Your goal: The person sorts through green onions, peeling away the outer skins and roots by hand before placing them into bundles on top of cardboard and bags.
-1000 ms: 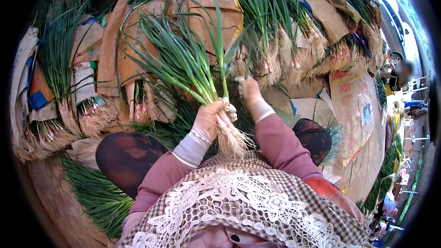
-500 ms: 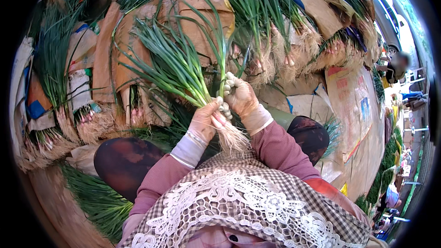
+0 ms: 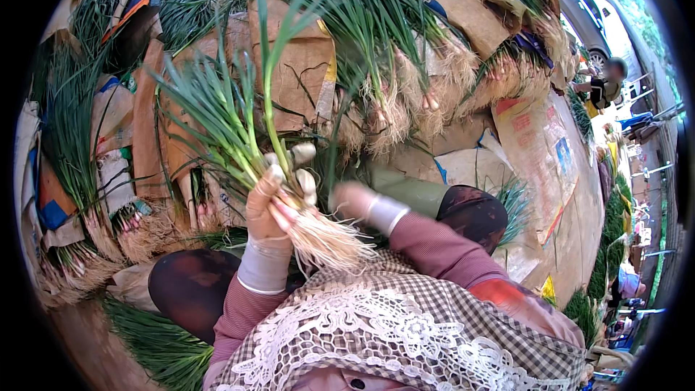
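Two bare-palmed hands show, and one bunch of green garlic (image 3: 247, 150) is held, left of centre in the frame. The left hand (image 3: 265, 210) has its grip closed around the lower stems, pale coverings on the fingertips; pinkish bulbs and whiskery roots poke out toward the lower right, leaves fan to the upper left. The bunch's stalks overlap too much to count, though one thick stalk (image 3: 268, 98) stands apart from the rest. The right hand (image 3: 353, 201), near the middle, is blurred, and I cannot tell whether its grip is released or clenched. Two dark-clad knees flank the hands, and one checked garment (image 3: 427, 291) with a white lace trim spans the bottom.

Half a second ago the right hand was up against the bunch; now it is apart, to the right of the roots. The left hand and bunch have shifted leftward.

Below lies ground spread with tan sheeting (image 3: 572, 224). Brown sacks (image 3: 289, 65) and many more garlic plants (image 3: 384, 65), too crowded to count, fill the upper half. The setting is outdoors: one car (image 3: 579, 11) at upper right, one other person (image 3: 607, 87) beneath it.
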A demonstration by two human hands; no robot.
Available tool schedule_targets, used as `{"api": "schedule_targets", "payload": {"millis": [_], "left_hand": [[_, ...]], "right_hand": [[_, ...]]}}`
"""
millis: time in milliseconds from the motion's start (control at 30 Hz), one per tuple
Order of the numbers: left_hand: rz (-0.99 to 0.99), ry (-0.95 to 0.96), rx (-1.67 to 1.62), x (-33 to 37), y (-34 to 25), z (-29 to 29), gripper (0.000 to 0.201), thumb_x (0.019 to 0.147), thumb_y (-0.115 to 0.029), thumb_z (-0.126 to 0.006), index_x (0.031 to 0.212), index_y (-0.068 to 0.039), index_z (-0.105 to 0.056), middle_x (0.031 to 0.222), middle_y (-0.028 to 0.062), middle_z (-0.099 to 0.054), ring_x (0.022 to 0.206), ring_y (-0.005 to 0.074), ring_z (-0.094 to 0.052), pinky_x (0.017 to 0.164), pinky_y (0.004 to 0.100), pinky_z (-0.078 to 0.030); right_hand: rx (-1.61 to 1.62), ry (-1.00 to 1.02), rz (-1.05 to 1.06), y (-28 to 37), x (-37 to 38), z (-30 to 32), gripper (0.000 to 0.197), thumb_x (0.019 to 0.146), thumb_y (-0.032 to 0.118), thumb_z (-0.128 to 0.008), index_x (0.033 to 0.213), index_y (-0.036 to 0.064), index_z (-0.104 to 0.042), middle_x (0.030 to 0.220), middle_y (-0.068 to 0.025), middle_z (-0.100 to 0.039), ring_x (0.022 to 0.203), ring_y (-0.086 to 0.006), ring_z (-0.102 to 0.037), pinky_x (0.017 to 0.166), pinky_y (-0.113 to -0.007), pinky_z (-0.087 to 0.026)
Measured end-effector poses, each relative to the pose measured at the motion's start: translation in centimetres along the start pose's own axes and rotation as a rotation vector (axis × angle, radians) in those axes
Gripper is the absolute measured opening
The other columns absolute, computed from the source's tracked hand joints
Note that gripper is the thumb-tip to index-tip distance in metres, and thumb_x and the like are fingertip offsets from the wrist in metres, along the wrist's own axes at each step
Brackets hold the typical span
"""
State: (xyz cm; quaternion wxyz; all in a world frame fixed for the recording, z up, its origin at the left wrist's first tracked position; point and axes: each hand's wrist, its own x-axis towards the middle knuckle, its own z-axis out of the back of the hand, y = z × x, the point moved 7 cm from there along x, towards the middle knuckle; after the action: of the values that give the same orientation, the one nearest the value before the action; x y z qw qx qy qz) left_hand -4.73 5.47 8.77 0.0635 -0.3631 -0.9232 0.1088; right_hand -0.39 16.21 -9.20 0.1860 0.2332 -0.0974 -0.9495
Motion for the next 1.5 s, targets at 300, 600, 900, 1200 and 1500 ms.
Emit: {"api": "schedule_targets", "payload": {"millis": [300, 600, 900, 1200, 1500], "left_hand": [[0.240, -0.291, 0.025, -0.1, 4.5, 8.4, 0.037, 0.077, -0.016, -0.046, 0.111, 0.001, -0.043, 0.068, 0.0072, -0.054, 0.074, 0.0269, -0.057, 0.067, 0.0369, -0.047], [0.364, -0.167, -0.011, 0.0, 5.8, 7.1, 0.019, 0.076, -0.013, -0.047, 0.085, 0.003, -0.054, 0.066, 0.0100, -0.055, 0.080, 0.0338, -0.056, 0.069, 0.0396, -0.048], [0.316, -0.369, 0.113, 0.5, 6.8, 9.3, 0.026, 0.078, -0.014, -0.050, 0.094, 0.007, -0.050, 0.096, 0.0194, -0.054, 0.090, 0.0282, -0.052, 0.082, 0.0411, -0.041], [0.272, -0.298, 0.045, -0.6, 7.2, 8.5, 0.021, 0.081, -0.017, -0.049, 0.087, 0.002, -0.052, 0.076, 0.0108, -0.056, 0.069, 0.0228, -0.055, 0.068, 0.0353, -0.046], [0.264, -0.370, 0.240, -0.2, 6.1, 8.0, 0.013, 0.080, -0.017, -0.051, 0.081, -0.004, -0.052, 0.072, 0.0081, -0.055, 0.062, 0.0197, -0.053, 0.060, 0.0348, -0.046]], "right_hand": [[0.441, -0.731, -0.551, -8.9, -5.8, 10.5, 0.026, 0.074, 0.032, -0.052, 0.089, 0.0101, -0.056, 0.087, -0.0113, -0.057, 0.079, -0.0267, -0.054, 0.070, -0.034, -0.044], [0.377, -0.585, -0.794, -12.5, -9.1, 17.0, 0.027, 0.071, 0.029, -0.055, 0.090, 0.0109, -0.056, 0.084, -0.0138, -0.058, 0.080, -0.0267, -0.054, 0.070, -0.036, -0.042], [0.651, -0.187, 0.095, 2.9, -6.6, 8.8, 0.028, 0.078, 0.036, -0.047, 0.086, 0.0099, -0.055, 0.076, -0.0109, -0.058, 0.074, -0.0182, -0.056, 0.067, -0.030, -0.042], [2.161, -0.446, -0.323, 1.2, 0.0, 7.8, 0.036, 0.083, 0.038, -0.038, 0.094, 0.0052, -0.049, 0.071, -0.0029, -0.049, 0.057, -0.0092, -0.041, 0.051, -0.022, -0.036], [2.064, -0.473, -0.191, -2.4, -1.9, 8.9, 0.025, 0.084, 0.028, -0.042, 0.091, 0.0048, -0.050, 0.050, 0.0066, -0.033, 0.041, -0.0048, -0.028, 0.038, -0.019, -0.023]]}}
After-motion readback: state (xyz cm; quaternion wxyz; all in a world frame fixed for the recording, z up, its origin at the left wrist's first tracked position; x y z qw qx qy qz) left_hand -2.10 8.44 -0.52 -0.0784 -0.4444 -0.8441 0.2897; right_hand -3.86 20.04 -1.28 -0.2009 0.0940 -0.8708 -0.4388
